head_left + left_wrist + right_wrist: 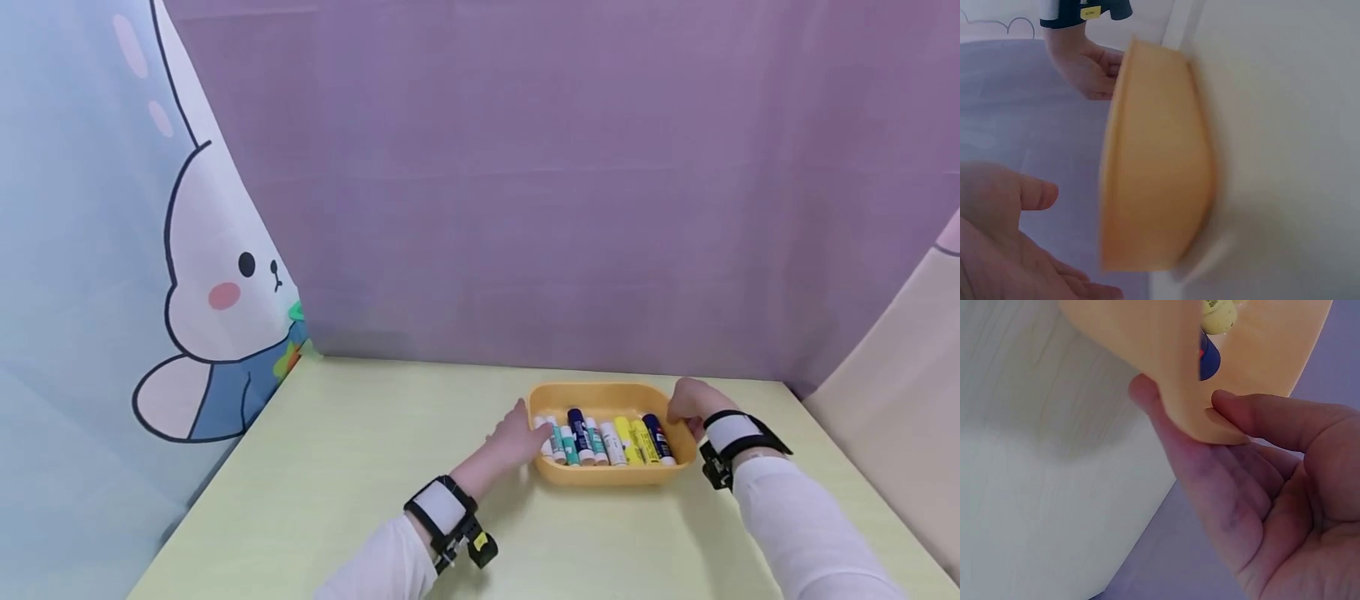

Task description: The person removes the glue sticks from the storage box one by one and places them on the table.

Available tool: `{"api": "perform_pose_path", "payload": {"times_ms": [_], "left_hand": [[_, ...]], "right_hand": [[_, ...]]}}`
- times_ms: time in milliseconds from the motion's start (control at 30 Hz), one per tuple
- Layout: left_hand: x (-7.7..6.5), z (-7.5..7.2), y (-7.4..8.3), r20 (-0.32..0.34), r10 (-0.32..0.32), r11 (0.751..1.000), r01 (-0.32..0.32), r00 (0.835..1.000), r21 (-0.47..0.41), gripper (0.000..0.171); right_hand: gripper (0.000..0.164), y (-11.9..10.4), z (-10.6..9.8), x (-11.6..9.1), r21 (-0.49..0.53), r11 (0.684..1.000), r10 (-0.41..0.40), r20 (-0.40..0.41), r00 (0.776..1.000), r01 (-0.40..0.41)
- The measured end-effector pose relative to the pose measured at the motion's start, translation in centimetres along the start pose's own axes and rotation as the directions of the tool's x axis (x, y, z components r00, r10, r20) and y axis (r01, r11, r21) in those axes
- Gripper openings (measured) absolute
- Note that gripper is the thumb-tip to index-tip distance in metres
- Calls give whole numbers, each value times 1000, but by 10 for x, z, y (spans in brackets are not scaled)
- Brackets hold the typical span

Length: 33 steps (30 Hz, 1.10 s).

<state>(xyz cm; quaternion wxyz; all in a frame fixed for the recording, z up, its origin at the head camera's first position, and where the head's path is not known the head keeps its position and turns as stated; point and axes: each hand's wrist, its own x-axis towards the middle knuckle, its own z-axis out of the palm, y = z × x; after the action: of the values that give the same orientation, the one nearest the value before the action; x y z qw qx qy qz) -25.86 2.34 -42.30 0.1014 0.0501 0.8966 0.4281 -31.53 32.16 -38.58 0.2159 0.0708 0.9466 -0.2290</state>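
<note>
An orange-yellow plastic basket [611,476] holds a row of several glue sticks [613,444], some yellow, some white, teal or dark blue. My right hand [692,402] grips its right end; in the right wrist view the thumb lies inside the rim and the fingers reach under the outer wall. At the opposite end is my left hand [517,437]. Seen from the left wrist, this left hand [1004,231] has its thumb and fingers spread, with a gap between the thumb and the basket [1154,162]. The basket's contents are hidden in that view.
The basket is toward the back right of the pale yellow-green table [360,467]. A purple cloth [525,183] hangs behind the table's rear edge. To the left hangs a light blue curtain [67,275] with a cartoon rabbit; a pale cloth [907,375] borders the right side.
</note>
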Motion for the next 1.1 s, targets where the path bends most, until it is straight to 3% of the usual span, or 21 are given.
{"api": "perform_pose_path", "payload": {"times_ms": [133,367,533,767,900,1100], "left_hand": [[-5,-15,24,-57,63,975,-49,996,218,82],[-12,-27,72,-53,233,891,-191,971,413,91],[-15,-15,90,-29,291,838,-240,956,489,90],[-10,18,84,12,294,777,-246,956,580,89],[-2,33,72,41,239,771,-215,970,599,85],[10,47,53,64,155,831,-165,986,532,79]], "right_hand": [[13,1,2,0,-8,1000,7,-7,1000,-7],[10,1,1,-1,-23,1000,-3,-10,1000,3],[9,2,-3,-2,-35,999,-16,3,1000,17],[10,4,-4,1,-9,999,-34,-4,999,33],[10,3,-3,3,-14,999,-30,-15,999,30],[11,4,0,4,-10,1000,-10,-15,1000,10]]}}
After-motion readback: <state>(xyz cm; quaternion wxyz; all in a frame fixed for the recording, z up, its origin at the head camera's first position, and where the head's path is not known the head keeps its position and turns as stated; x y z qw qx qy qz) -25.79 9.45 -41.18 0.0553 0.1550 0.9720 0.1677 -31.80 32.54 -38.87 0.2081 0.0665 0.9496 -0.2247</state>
